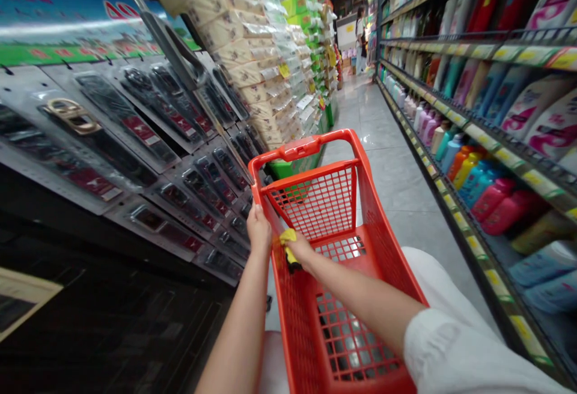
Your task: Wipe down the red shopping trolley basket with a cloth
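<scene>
A red plastic shopping cart [387, 244] with grid walls and a grid floor stands in front of me, its handle bar toward the far side. My left hand [259, 229] is closed on the cart's left rim from outside, just below the handle. Inside the basket, my right hand [303, 248] grips a yellow cloth [288, 239] with a dark part at its lower end. The cloth lies against the inner face of the left wall. Most of the right fingers are hidden behind the cloth and hand.
Packaged belts [108, 142] hang on a rack at left. Stacked cream boxes [247, 51] and green boxes [306, 15] rise beyond it. Shelves of bottles [487, 172] line the right side. A tiled aisle [378, 124] runs between, with a person [360, 39] far off.
</scene>
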A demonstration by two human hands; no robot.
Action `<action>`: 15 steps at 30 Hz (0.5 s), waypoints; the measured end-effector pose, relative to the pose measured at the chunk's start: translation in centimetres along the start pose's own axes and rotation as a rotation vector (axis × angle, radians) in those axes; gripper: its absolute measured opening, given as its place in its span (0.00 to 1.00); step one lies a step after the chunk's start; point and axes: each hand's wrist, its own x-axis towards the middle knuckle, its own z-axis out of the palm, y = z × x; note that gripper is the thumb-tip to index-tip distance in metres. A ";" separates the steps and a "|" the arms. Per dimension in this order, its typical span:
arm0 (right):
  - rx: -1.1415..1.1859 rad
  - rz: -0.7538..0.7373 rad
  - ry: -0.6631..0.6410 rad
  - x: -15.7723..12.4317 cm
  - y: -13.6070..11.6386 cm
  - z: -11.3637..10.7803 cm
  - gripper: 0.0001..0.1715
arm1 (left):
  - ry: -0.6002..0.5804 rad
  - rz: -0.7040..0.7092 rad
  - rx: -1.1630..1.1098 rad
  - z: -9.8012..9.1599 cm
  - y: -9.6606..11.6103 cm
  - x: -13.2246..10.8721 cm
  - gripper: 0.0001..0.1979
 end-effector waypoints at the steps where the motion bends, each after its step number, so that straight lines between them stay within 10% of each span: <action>1: 0.001 -0.032 -0.011 1.4 -0.6 -0.1 0.16 | 0.001 -0.001 -0.002 0.0 0.1 -0.1 0.23; 6: -0.326 -0.278 -0.030 4.4 -0.1 -1.6 0.26 | -0.001 0.001 -0.014 0.2 0.5 -0.4 0.23; 10: -0.953 0.057 -0.056 1.9 4.5 -3.4 0.22 | 0.008 -0.011 -0.035 0.2 0.2 -0.5 0.22; 15: -1.018 0.082 -0.091 1.8 6.6 -4.0 0.13 | 0.000 -0.007 -0.035 0.3 0.1 -0.3 0.23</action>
